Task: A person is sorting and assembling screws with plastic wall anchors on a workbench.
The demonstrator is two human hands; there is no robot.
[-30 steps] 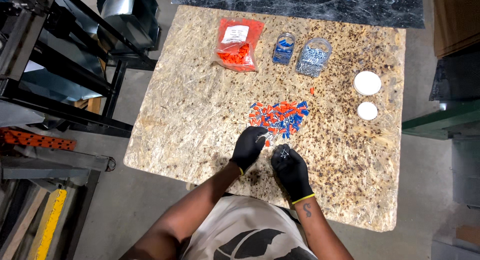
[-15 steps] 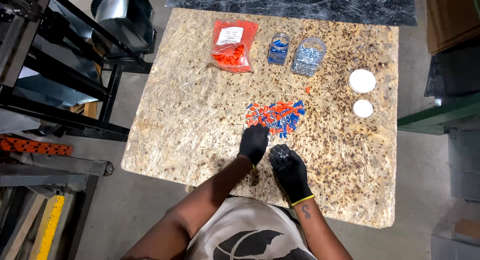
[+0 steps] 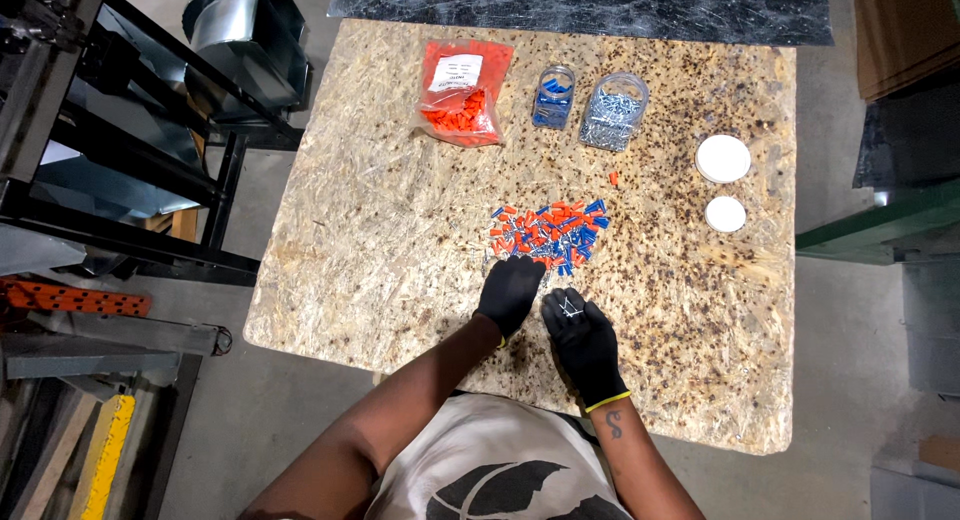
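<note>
Both gloved hands are at the near edge of the pile of orange and blue connectors mixed with small screws, too many to count. The left hand lies flat, fingers together, touching the pile. The right hand, just beside it, is palm up and cupped around what looks like a few small screws. Beyond the pile: one orange bag of connectors, two clear jars, one with blue connectors, one with screws. Two white lids sit right of the pile.
</note>
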